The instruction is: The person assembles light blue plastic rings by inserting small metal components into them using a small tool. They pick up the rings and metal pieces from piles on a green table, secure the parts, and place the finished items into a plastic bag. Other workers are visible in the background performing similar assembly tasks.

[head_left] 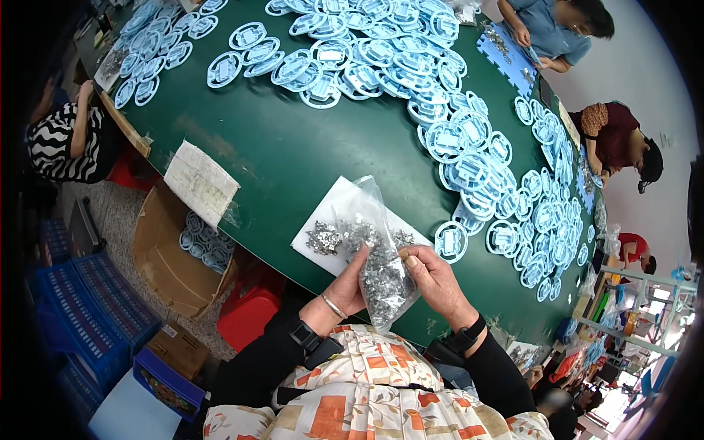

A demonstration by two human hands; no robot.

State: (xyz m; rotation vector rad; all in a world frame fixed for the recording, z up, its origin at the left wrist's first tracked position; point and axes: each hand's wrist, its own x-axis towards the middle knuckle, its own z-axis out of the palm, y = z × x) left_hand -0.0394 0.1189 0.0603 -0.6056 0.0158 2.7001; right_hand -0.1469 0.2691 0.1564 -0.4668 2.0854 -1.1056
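Soft, even light falls across the green tabletop (279, 147), and the clear bag (381, 275) glints. Over at lower right, the background (612, 411) glares white. Blue crates (92, 312) sit dimmer. Edges bow toward the black, softened rim.

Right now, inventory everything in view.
Plastic bag: one, clear, centre
Metal bits: many, silvery, bag and sheet
Sheet: one, white, under the bag
Table: one, green, centre
Plastic parts: uncountable, light blue, table and box
Pad: one, off-white, left edge of table
Open box: one, brown, lower left
Stool: one, red, beside box
Crates: several, blue, lower left
Mats: two, blue, right side
Rack: one, pale, right
People: several, varied clothing, around table
Left fingers: one set, bare, on bag
Right fingers: one set, bare, on bag
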